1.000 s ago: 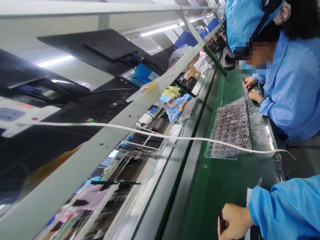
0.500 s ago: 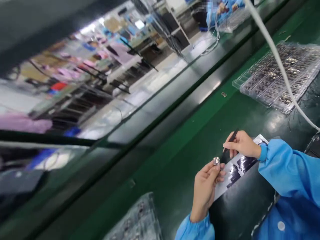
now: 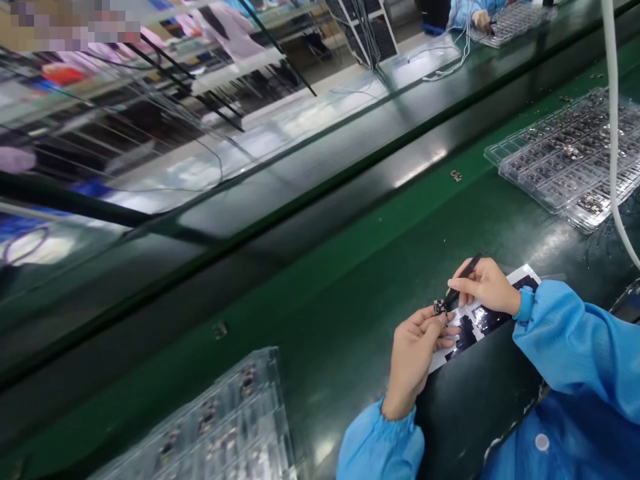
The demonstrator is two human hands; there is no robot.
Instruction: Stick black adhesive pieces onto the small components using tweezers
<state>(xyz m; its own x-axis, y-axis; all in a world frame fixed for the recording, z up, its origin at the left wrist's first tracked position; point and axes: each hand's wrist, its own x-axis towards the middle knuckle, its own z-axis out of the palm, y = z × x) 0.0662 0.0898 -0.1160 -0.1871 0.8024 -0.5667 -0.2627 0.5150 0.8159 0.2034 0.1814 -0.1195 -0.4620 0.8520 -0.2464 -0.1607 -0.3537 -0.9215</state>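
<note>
Between the thumb and fingers of my left hand is a small circuit board, dark with shiny pads. My right hand is closed round black tweezers. Their tip reaches down to the edge of the board; whether it touches is too small to tell. Beneath both hands lies a white sheet bearing black sticker pieces, partly covered by my fingers.
A stack of clear trays full of small boards stands at the right, behind a white cable. Another clear tray is at lower left. Loose small parts lie on the green bench. Across the ledge, a co-worker's hand works by a tray.
The tweezers in my right hand have come down to the board, and the board has turned to show a darker face. The head view has shifted, so the lower-left tray shows more.
</note>
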